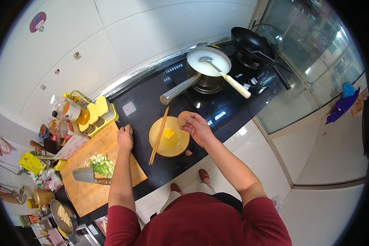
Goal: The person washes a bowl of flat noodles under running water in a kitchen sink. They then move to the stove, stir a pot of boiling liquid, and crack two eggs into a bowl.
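Pinched in the fingers of my right hand (197, 130) is a brown eggshell (183, 118), held over the right rim of a round bowl (174, 151). An egg yolk (168, 133) lies inside that bowl. A pair of wooden chopsticks (158, 137) rests across the bowl's left side. Beside the bowl, a small shell piece (188, 152) sits on the counter. My left hand (125, 137) is down at the right edge of a wooden cutting board (131, 172), its fingers curled; whether they hold anything is hidden. Chopped green vegetable (102, 166) and a cleaver (86, 175) lie on the board.
A pot (207, 82) of whitish liquid with a ladle (235, 84) across it stands on the black stove, its handle pointing toward me. Behind it is a black wok (252, 43). Bottles (71, 110) and a yellow seasoning rack (102, 117) line the left wall.
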### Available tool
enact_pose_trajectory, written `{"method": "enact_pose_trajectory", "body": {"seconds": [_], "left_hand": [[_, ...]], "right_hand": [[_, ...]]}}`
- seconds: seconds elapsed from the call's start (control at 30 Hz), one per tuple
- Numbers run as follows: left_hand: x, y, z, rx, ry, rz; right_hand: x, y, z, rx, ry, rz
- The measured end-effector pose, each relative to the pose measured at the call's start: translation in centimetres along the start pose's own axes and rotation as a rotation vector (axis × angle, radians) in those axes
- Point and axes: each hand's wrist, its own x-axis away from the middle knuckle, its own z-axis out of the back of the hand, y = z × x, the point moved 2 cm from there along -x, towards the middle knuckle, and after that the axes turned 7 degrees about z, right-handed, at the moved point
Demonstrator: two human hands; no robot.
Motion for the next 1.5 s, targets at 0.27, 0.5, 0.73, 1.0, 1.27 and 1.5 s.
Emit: {"method": "enact_pose_trajectory", "body": {"seconds": [0.27,0.5,0.73,1.0,1.27,1.5], "left_hand": [[2.2,3.8,2.7,-0.115,0.072,-0.138],[4.3,3.9,5.2,0.176,0.142,0.029],[10.2,7.3,7.8,0.646,0.038,0.107],[16.9,17.6,7.8,0.651,0.023,-0.152],[21.6,23.1,3.2,0.393,0.017,-0.360],[23.6,25.6,-0.8,0.397,-0.074,-0.427]], "right_hand": [[1.6,-1.9,-1.4,0.941,-0.179,0.434],[3.2,-0.8,4.2,1.258,0.123,0.574],[3.5,3.1,9.3,1.676,-0.006,0.321],[3.5,3.6,9.0,1.732,-0.102,0.536],[8.5,4.5,7.3,0.691,-0.384,0.103],[10.1,4.2,10.3,0.434,-0.306,-0.063]]}}
